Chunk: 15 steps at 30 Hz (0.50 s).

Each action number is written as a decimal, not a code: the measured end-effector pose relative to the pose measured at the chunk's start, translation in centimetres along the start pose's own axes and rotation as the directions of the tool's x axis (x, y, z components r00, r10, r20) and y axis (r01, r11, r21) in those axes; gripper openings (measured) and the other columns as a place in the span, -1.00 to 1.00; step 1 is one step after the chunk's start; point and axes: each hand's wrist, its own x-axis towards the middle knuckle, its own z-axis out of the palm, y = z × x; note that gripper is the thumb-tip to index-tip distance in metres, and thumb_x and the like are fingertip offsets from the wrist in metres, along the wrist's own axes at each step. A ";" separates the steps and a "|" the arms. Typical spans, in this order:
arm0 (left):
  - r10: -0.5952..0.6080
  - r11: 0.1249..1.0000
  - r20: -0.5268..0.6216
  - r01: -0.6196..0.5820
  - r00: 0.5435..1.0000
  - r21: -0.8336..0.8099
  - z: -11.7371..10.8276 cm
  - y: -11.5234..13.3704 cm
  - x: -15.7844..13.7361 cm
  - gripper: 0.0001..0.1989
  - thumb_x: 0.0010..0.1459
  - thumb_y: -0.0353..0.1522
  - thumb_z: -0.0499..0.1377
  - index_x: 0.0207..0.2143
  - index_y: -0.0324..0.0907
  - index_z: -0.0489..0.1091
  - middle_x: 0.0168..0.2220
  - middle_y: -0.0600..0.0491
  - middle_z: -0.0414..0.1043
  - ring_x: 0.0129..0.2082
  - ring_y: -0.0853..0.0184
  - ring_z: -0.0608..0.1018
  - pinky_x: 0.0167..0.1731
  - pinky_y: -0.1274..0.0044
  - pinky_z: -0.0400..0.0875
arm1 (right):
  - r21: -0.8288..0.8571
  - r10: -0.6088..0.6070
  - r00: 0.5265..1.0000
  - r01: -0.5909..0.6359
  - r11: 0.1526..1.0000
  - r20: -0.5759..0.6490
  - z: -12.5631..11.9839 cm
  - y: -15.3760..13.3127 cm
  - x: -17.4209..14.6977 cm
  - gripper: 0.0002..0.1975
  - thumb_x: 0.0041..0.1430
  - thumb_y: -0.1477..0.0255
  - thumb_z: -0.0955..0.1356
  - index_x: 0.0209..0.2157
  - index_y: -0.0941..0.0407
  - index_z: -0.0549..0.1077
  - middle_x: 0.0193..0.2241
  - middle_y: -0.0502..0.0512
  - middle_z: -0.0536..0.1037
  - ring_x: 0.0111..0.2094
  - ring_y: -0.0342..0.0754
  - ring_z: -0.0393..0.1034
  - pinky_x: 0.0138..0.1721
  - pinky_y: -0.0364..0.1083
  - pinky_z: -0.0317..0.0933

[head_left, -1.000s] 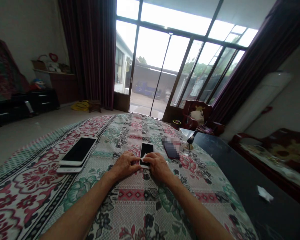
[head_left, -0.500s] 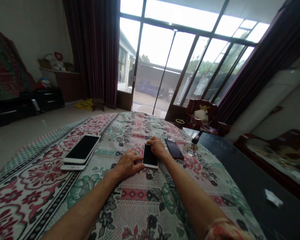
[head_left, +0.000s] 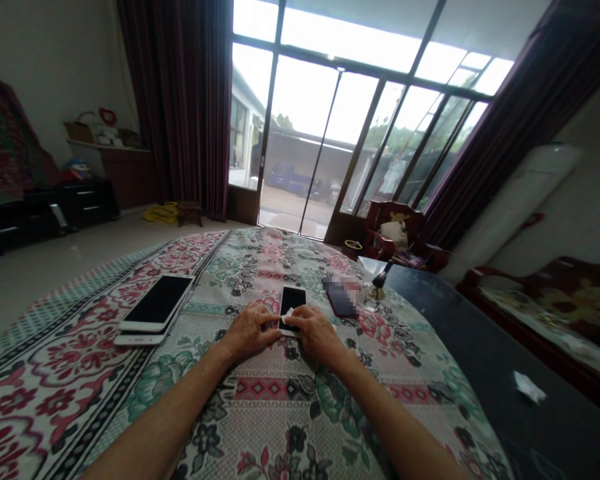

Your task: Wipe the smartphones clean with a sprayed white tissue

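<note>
while flat, phone [head_left: 293, 297] under right hand [head_left: 318, 333]

The left forearm [head_left: 167, 407] and right forearm [head_left: 387, 400] are seen bare, each broadened toward the lower edge of view and narrowed at an uncovered wrist [head_left: 226, 352]. The left grip [head_left: 250, 330] and right grip [head_left: 317, 331] are likewise ungloved, their finer details blurred.

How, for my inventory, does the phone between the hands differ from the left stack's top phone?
The middle phone lies on the tablecloth; the top phone rests on another phone. The right hand partly covers the middle phone; the top phone is uncovered. Both have white borders and dark screens.
</note>
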 end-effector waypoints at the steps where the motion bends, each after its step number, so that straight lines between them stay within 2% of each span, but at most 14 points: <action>1: -0.007 1.000 0.003 0.007 1.000 -0.002 0.0 0.0 0.0 -0.73 0.07 -0.26 0.24 -0.14 -0.04 0.54 -0.39 0.05 0.43 -0.25 0.26 0.41 -0.18 0.47 0.30 | 0.007 -0.007 1.000 0.007 1.000 -0.004 -0.1 -0.3 -0.6 -0.61 0.22 0.60 0.22 -0.01 0.00 0.48 -0.12 0.09 0.46 -0.13 -0.05 0.26 -0.06 -0.10 0.08; 8: -0.013 1.000 -0.004 0.013 1.000 0.005 0.1 -0.1 -0.1 -0.71 0.07 -0.24 0.25 -0.14 -0.08 0.53 -0.35 0.03 0.44 -0.22 0.24 0.42 -0.16 0.45 0.33 | 0.005 -0.010 1.000 0.010 1.000 0.002 -0.1 -0.4 -2.0 -0.65 0.25 0.55 0.24 -0.03 -0.05 0.48 -0.11 0.07 0.47 -0.10 -0.04 0.28 -0.06 -0.09 0.09; 15: 0.003 1.000 0.016 -0.003 1.000 0.020 0.2 -0.3 0.1 -0.70 0.09 -0.22 0.23 -0.13 -0.09 0.53 -0.35 0.00 0.46 -0.22 0.22 0.43 -0.17 0.43 0.33 | -0.034 0.090 0.996 -0.090 0.995 -0.024 0.3 3.3 1.9 -0.64 0.22 0.57 0.23 -0.07 -0.02 0.53 -0.11 0.07 0.50 -0.10 -0.04 0.29 -0.03 -0.09 0.07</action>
